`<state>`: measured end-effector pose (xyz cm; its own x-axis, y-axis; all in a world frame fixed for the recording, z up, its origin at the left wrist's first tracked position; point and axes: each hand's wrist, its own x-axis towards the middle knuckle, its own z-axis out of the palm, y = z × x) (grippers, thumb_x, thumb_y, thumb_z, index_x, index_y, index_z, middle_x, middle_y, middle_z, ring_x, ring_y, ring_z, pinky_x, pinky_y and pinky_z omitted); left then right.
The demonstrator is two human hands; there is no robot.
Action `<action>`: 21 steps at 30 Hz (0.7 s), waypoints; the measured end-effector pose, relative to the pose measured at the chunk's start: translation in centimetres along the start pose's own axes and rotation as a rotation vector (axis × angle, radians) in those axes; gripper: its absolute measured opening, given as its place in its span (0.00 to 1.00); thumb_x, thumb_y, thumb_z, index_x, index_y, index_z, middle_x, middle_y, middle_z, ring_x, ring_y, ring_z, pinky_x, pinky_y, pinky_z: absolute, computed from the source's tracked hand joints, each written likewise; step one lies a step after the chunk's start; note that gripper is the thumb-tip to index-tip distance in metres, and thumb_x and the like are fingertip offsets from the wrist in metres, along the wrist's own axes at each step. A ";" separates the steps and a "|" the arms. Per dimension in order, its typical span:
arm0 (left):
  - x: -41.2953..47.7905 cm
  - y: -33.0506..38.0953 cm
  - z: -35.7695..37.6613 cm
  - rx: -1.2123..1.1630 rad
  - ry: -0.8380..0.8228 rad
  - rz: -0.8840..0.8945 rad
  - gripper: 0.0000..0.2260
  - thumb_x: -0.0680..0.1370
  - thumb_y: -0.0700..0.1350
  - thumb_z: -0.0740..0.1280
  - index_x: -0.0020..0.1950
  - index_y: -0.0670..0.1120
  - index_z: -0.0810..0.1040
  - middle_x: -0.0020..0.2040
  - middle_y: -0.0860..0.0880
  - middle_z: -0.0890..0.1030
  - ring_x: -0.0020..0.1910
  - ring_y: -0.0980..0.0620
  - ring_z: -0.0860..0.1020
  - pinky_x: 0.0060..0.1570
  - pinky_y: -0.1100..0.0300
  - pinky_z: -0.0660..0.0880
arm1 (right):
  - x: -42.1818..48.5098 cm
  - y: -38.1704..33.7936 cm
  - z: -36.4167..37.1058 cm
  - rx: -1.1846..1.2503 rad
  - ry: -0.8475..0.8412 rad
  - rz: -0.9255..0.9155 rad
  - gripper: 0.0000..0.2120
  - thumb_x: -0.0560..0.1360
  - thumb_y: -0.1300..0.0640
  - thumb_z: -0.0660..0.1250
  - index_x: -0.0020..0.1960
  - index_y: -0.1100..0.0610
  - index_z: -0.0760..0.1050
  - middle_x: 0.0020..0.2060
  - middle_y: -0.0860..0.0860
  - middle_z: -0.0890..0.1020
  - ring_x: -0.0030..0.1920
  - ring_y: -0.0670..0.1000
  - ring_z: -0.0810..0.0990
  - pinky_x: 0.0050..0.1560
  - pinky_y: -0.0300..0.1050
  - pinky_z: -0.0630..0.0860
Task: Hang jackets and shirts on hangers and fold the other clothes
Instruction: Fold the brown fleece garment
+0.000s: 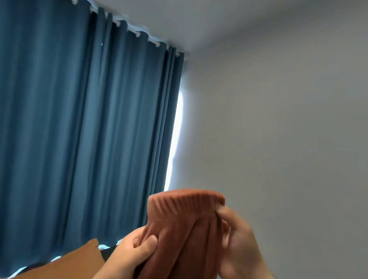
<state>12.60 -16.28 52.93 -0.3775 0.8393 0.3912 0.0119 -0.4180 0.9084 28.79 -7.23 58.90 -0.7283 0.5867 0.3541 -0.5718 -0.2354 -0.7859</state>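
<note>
I hold a rust-orange knitted garment [181,235] with a ribbed band at its top up in front of me, at the lower middle of the head view. My left hand [133,250] grips its left side, thumb pressed into the fabric. My right hand [236,239] pinches the ribbed band at its right end. The garment hangs down out of the frame, so its lower part is hidden.
Dark blue curtains [70,126] cover the left half of the view, with a bright gap at their right edge. A plain grey wall [304,141] fills the right. An orange-brown cushion or panel [72,262] lies low at the left, beside a dark item.
</note>
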 end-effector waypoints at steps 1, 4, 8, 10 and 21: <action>0.0 -0.9 0.7 -0.094 -0.043 -0.077 0.41 0.44 0.62 0.82 0.48 0.38 0.85 0.46 0.39 0.84 0.43 0.48 0.84 0.39 0.61 0.79 | -0.2 0.1 -0.8 0.023 0.036 0.033 0.20 0.73 0.56 0.58 0.40 0.69 0.83 0.39 0.66 0.84 0.40 0.61 0.85 0.38 0.50 0.82; -0.1 -2.8 2.3 -0.220 -0.051 -0.206 0.27 0.49 0.48 0.81 0.44 0.38 0.85 0.43 0.34 0.83 0.38 0.42 0.83 0.35 0.55 0.80 | -0.7 0.7 -3.6 -0.002 0.150 0.081 0.18 0.71 0.56 0.60 0.42 0.69 0.82 0.40 0.66 0.84 0.41 0.61 0.85 0.41 0.50 0.83; 0.7 -3.5 3.4 -0.237 -0.019 -0.181 0.18 0.61 0.37 0.71 0.50 0.35 0.80 0.46 0.33 0.82 0.40 0.40 0.82 0.39 0.51 0.81 | -1.4 0.9 -6.7 -0.078 0.214 0.111 0.17 0.70 0.58 0.61 0.51 0.67 0.80 0.45 0.67 0.82 0.44 0.61 0.84 0.45 0.51 0.82; 1.0 -4.5 4.1 -0.214 0.002 -0.163 0.13 0.64 0.35 0.69 0.48 0.37 0.80 0.44 0.35 0.83 0.39 0.41 0.82 0.37 0.53 0.81 | -1.8 0.4 -7.9 -0.204 0.231 0.084 0.14 0.65 0.61 0.61 0.47 0.62 0.81 0.45 0.63 0.81 0.42 0.58 0.82 0.45 0.47 0.80; 3.3 -12.2 9.4 -0.012 -0.124 -0.235 0.16 0.63 0.37 0.70 0.50 0.39 0.82 0.50 0.34 0.82 0.47 0.40 0.82 0.51 0.47 0.77 | -0.2 -3.8 -16.6 -1.361 -0.124 0.334 0.45 0.57 0.33 0.72 0.72 0.44 0.67 0.66 0.43 0.75 0.63 0.40 0.75 0.67 0.45 0.72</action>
<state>19.90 -5.12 44.54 -0.2525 0.9496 0.1857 -0.0741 -0.2104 0.9748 37.37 6.39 53.42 -0.8240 0.5651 0.0414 0.3891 0.6174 -0.6837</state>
